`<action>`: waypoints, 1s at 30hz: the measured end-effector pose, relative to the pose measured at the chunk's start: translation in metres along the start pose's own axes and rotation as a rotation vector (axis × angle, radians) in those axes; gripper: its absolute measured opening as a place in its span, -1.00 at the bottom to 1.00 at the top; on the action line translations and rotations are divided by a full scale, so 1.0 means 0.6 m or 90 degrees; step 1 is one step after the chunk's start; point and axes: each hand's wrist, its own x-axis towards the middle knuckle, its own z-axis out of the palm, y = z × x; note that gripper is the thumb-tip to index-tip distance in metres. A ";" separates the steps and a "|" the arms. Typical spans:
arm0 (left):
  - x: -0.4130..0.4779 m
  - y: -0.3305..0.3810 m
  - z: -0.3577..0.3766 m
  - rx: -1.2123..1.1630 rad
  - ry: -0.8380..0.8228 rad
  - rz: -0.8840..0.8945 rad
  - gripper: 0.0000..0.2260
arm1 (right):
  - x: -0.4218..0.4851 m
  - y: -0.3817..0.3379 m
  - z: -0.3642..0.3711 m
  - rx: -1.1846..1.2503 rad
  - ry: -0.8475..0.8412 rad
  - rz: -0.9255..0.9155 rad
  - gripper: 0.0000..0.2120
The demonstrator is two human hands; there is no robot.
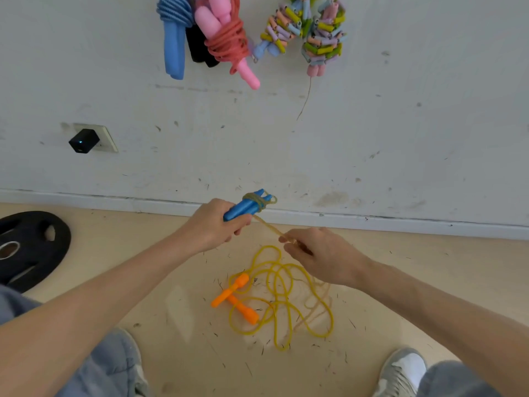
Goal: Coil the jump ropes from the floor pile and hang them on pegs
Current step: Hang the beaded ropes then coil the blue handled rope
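Note:
My left hand [213,224] grips two blue handles [246,209] held side by side, with a tan rope wound a few turns around their far ends. That tan rope [267,224] runs taut to my right hand [320,255], which pinches it; its slack trails down to the floor [316,303]. Below my hands a yellow rope [282,296] with orange handles [236,299] lies in a loose tangle on the floor. Coiled ropes hang on the wall above: a blue one [173,32], a pink one [229,41] and two beaded pastel ones [307,27].
A black weight plate [28,247] lies on the floor at the left. A black charger [84,140] sits in a wall socket. My knees and grey shoes [400,373] frame the tangle at the bottom. The white baseboard [372,222] runs just behind my hands.

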 end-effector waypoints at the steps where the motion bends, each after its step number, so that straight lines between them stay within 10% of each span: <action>1: 0.000 -0.003 -0.001 0.110 0.016 0.017 -0.74 | -0.001 -0.008 -0.008 -0.052 0.022 -0.005 -0.78; 5: -0.011 0.001 0.024 0.509 -0.009 0.091 -0.75 | 0.007 -0.044 -0.054 -0.165 0.168 -0.134 -0.81; 9: -0.027 0.021 0.031 0.474 -0.116 0.298 -0.77 | 0.026 -0.030 -0.094 -0.097 0.176 -0.124 -0.90; 13: -0.039 0.035 0.016 0.312 -0.090 0.418 -0.81 | 0.042 0.004 -0.085 0.330 0.088 -0.016 -0.94; 20: -0.017 0.031 0.024 -0.152 0.027 0.226 -0.78 | 0.027 0.023 -0.026 0.541 -0.122 0.055 -0.62; 30: 0.022 -0.003 -0.025 0.129 0.180 0.089 -0.73 | 0.023 0.022 -0.052 0.203 0.046 0.118 -0.62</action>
